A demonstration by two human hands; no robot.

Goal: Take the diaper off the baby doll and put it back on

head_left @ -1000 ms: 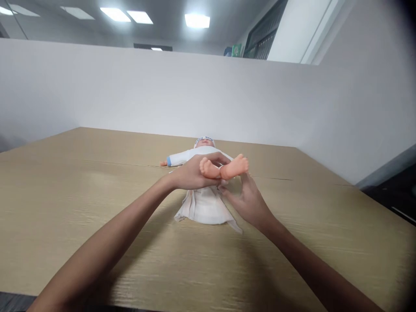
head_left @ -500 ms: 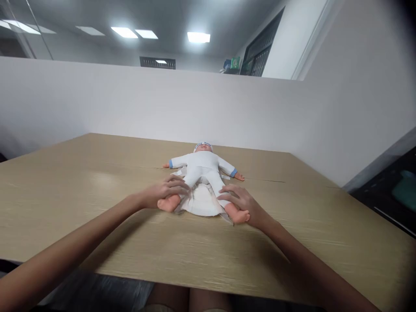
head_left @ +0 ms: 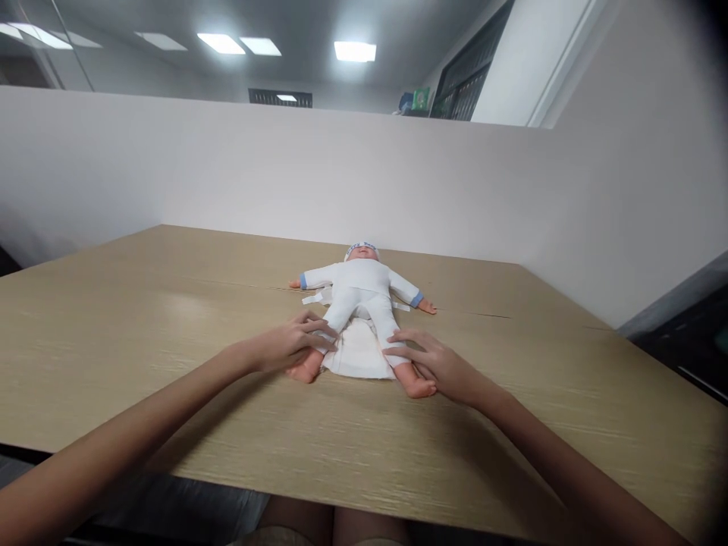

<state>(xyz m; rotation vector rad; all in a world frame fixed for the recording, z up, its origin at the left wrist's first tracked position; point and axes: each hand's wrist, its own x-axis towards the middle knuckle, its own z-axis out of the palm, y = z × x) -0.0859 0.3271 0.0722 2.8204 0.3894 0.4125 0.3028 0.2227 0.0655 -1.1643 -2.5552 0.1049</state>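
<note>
A baby doll (head_left: 362,296) in a white suit with blue cuffs and a cap lies on its back on the wooden table (head_left: 171,318), arms out, legs spread toward me. A white diaper (head_left: 358,355) lies flat under its hips and between its legs. My left hand (head_left: 290,345) rests over the doll's leg on the left, just above the bare foot (head_left: 301,371). My right hand (head_left: 440,364) lies beside the leg on the right, fingers spread and touching it near the foot (head_left: 419,388).
A white partition wall (head_left: 227,174) stands behind the table and along the right. The table's near edge (head_left: 341,500) runs just in front of my lap. Dark floor (head_left: 682,341) shows at the right past the table's corner.
A second ago my hands held the doll's feet raised together above the diaper. Its legs have since come down and spread flat on the table, and my hands now rest on them.
</note>
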